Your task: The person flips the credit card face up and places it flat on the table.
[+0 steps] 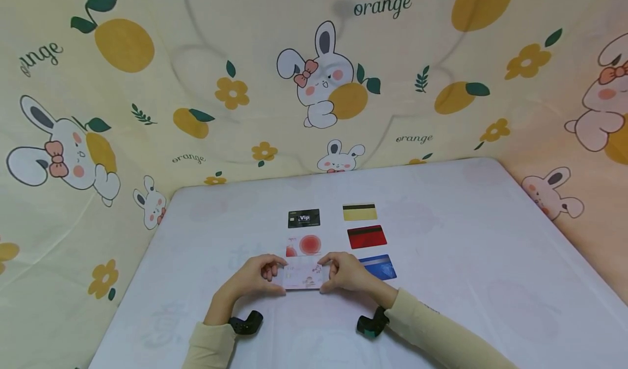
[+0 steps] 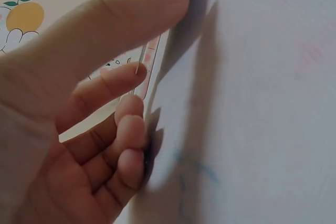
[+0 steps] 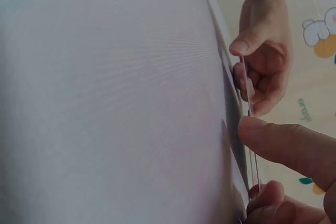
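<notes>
A pale pink card [image 1: 303, 275] is held level between both hands, in front of a white card with a red circle [image 1: 304, 245]. My left hand [image 1: 255, 275] pinches its left edge between thumb and index finger, the other fingers curled in. On the opposite edge, my right hand [image 1: 347, 273] pinches the card the same way. From the right wrist view the card [image 3: 256, 174] appears as a thin line close over the table, shadows beside it. The left wrist view shows the thumb [image 2: 168, 1] at the top of the picture, with the card mostly hidden.
Behind the red-circle card lies a black Vip card [image 1: 304, 218]. A second column to the right has a gold card [image 1: 360, 212], a red card [image 1: 367, 237] and a blue card [image 1: 382, 268], partly covered by the right hand. A white cloth [image 1: 466, 271] covers the table; printed curtains surround it.
</notes>
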A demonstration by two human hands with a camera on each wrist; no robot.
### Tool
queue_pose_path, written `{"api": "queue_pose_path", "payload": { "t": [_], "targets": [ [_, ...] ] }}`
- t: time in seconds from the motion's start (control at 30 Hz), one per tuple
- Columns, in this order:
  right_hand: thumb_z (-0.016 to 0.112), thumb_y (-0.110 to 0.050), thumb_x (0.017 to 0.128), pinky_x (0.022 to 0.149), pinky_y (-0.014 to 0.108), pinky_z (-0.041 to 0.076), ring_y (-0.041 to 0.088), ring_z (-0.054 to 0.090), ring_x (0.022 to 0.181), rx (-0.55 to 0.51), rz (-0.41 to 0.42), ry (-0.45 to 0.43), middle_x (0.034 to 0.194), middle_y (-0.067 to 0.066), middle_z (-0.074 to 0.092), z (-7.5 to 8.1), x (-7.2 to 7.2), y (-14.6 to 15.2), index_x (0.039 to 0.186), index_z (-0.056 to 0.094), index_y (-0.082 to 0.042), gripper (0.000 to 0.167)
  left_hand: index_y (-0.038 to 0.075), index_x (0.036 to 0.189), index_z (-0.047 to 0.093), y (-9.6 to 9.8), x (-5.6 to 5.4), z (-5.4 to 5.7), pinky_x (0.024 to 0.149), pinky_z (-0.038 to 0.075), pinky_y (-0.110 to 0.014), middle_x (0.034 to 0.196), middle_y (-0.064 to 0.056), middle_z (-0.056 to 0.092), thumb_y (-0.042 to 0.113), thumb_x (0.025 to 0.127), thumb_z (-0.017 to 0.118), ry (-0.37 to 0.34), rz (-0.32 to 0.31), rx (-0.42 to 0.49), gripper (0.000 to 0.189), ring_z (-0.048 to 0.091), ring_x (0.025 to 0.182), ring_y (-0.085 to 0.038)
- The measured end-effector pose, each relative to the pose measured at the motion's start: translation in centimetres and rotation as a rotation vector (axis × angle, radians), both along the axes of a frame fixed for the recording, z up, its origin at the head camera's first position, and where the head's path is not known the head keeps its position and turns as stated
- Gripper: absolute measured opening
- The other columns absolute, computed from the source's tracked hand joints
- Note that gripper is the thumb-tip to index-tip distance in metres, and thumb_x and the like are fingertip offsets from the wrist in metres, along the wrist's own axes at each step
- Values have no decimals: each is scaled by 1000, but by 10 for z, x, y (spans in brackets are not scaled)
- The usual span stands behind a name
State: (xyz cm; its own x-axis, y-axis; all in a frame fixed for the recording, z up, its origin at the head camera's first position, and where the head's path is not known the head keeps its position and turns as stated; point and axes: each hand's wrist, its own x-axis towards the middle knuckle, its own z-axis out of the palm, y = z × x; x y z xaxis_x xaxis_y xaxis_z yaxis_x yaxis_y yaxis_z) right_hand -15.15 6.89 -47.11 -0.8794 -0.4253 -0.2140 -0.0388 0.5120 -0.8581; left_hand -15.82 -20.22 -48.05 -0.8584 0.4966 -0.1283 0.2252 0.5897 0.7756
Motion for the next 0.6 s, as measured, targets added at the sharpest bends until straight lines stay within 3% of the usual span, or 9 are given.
{"api": "queue_pose_path", "payload": {
  "t": [0.6],
  "targets": [
    [86, -9, 66, 51, 19, 33, 9, 46, 54, 49, -16, 14, 59, -3, 51, -3, 0, -1, 112, 64, -8, 51, 7, 107, 65, 3, -1, 0, 61, 39, -15, 81, -3, 52, 17, 66, 88, 4, 7, -10, 48, 44, 69, -4]
  ]
}}
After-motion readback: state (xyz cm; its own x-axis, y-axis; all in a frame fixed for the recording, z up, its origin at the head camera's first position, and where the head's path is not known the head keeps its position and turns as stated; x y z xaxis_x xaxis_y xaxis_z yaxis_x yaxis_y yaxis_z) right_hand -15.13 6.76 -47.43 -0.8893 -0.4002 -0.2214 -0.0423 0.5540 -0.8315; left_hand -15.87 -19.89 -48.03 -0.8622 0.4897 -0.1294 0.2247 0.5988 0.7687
